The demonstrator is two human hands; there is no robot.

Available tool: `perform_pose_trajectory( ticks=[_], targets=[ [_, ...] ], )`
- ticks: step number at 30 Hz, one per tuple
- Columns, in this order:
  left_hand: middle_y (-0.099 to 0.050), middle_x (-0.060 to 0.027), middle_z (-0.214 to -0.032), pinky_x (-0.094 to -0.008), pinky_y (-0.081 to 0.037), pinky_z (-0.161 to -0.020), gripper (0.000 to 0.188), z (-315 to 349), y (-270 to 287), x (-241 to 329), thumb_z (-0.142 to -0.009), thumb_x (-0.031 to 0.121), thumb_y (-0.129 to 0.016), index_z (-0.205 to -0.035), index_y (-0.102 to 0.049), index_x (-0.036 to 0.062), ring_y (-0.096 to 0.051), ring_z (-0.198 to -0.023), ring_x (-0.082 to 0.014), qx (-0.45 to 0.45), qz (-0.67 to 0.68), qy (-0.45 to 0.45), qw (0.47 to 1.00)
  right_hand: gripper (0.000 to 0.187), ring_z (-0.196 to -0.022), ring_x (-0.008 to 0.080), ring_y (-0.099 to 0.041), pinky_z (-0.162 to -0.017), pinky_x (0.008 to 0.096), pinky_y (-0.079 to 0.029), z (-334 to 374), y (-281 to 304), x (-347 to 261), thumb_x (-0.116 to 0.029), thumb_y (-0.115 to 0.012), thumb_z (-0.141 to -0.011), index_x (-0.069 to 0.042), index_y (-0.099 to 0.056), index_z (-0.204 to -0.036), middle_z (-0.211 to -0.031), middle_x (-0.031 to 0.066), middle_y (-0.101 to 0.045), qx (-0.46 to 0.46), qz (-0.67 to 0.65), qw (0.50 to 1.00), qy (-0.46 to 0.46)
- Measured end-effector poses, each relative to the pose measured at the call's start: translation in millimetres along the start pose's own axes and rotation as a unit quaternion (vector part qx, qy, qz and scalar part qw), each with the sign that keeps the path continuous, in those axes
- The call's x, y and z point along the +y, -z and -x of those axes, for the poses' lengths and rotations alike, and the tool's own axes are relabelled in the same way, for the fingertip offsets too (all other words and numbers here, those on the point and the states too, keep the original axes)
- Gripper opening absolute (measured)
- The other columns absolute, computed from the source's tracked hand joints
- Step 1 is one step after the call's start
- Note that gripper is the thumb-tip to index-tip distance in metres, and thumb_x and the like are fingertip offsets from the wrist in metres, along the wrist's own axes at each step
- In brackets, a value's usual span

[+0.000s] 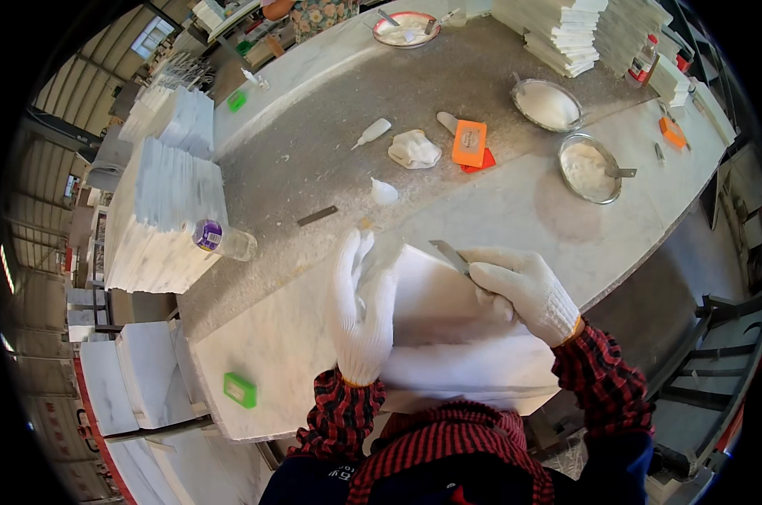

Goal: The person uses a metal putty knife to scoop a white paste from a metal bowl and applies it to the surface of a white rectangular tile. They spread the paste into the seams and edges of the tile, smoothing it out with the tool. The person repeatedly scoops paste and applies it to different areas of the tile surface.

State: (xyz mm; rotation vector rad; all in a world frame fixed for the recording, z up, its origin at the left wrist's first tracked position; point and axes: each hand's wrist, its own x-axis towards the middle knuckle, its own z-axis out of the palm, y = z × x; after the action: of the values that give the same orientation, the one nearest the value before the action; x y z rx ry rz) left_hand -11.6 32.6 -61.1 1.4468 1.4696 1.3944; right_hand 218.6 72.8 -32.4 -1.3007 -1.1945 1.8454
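Observation:
My left hand, in a white knit glove, has its fingers stretched upward and lies against the left side of a white marble piece. This piece is box-like, with a hollow-looking, shaded face, and stands close to my body at the table edge. On its far right side my right hand, also gloved, is closed around a thin metal scraper. The scraper's blade points left, near the top edge of the piece. How the fingers wrap the scraper's grip is partly hidden.
Two bowls of white paste stand to the right. Mid-table lie an orange box, a crumpled white cloth, a squeeze bottle and a flat metal strip. Left are stacked slabs, a plastic bottle and a green block.

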Motion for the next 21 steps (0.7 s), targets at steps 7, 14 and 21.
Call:
perform_pose_trajectory(
  ticks=[7, 14, 21],
  targets=[
    [-0.052, -0.0255, -0.147, -0.0459, -0.041, -0.113, 0.051, 5.5, -3.4, 9.6, -0.105, 0.006, -0.043, -0.153, -0.034, -0.0068, -0.053, -0.134, -0.0354, 0.052, -0.064, -0.042, 0.996, 0.042, -0.051, 0.0029, -0.047, -0.045, 0.0212, -0.036, -8.9, -1.3, -22.1, -0.024, -0.058, -0.100, 0.000, -0.068, -0.132, -0.076, -0.0026, -0.059, -0.059, -0.016, 0.996, -0.072],
    [-0.052, -0.0263, -0.146, -0.0478, -0.041, -0.114, 0.050, 4.5, -4.9, 5.9, -0.105, 0.004, -0.040, -0.153, -0.033, -0.0074, -0.053, -0.134, -0.0369, 0.058, -0.102, -0.050, 0.992, 0.040, -0.050, 0.0035, -0.047, -0.045, 0.0218, -0.038, -17.8, -5.1, -24.8, -0.024, -0.059, -0.099, -0.002, -0.069, -0.132, -0.073, -0.0019, -0.058, -0.083, -0.020, 0.994, -0.073],
    [-0.051, -0.0270, -0.146, -0.0489, -0.039, -0.115, 0.050, 4.4, -8.4, 7.3, -0.105, 0.004, -0.038, -0.154, -0.032, -0.0079, -0.052, -0.134, -0.0379, 0.071, -0.078, -0.033, 0.994, 0.031, -0.051, 0.0055, -0.055, -0.046, 0.0236, -0.043, -27.8, -11.5, -34.9, -0.022, -0.060, -0.095, -0.003, -0.075, -0.116, -0.072, -0.0003, -0.064, -0.090, -0.020, 0.995, -0.049]
  ],
)
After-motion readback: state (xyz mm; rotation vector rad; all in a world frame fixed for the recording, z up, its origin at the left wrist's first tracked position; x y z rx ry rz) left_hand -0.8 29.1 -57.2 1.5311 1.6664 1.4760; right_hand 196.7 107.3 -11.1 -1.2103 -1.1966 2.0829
